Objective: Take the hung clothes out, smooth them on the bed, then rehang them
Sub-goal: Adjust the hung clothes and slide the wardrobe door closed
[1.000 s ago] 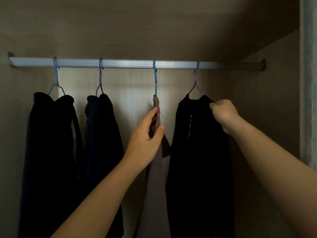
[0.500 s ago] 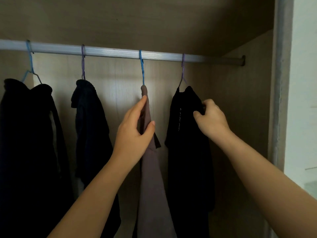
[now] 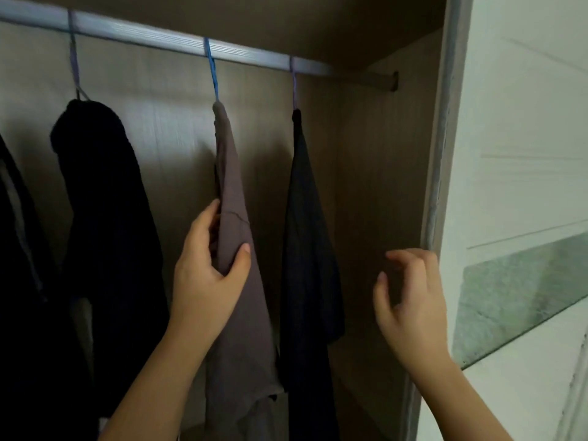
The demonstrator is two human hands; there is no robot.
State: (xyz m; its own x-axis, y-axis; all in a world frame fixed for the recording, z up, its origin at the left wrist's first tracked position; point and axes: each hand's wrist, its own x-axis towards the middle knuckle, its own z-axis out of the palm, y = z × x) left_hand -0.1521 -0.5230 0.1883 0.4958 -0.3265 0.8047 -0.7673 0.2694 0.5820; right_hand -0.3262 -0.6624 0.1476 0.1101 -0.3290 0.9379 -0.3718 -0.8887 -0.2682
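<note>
At the far left of my feed a dark garment [image 3: 19, 249] is cut off by the frame edge. Beside it a second black garment [image 3: 105, 202] hangs from a purple hanger [image 3: 74, 58] hooked over the metal rail [image 3: 152, 36], which slopes across the top of the wardrobe.

Next along, a blue hanger [image 3: 212, 74] carries the taupe garment [image 3: 235, 186], which hangs edge-on to me in a long narrow drape. The left hand [image 3: 206, 275] grasps it about halfway down. The forearm rises from the bottom edge, angled up and to the right, with the wrist nearly straight. The thumb lies across the front of the cloth, and the fingers [image 3: 203, 224] wrap round its left edge towards the back, so a fold is pinched between them.

To the right, on another purple hanger [image 3: 294, 84], hangs a dark navy garment [image 3: 305, 233], also edge-on and close to the taupe one. Neither hand touches it.

Further right, the right hand [image 3: 410, 300] is raised in front of the wardrobe's side panel [image 3: 381, 154], well clear of the navy garment. Its forearm comes in from the bottom right corner. The back of the hand faces me, and the fingers [image 3: 410, 259] are loosely curled towards the thumb with nothing between them, so I read it as released.

Past the wardrobe's pale frame edge [image 3: 442, 138] is a white surface [image 3: 525, 122] with a greenish panel [image 3: 525, 297] set in it.
</note>
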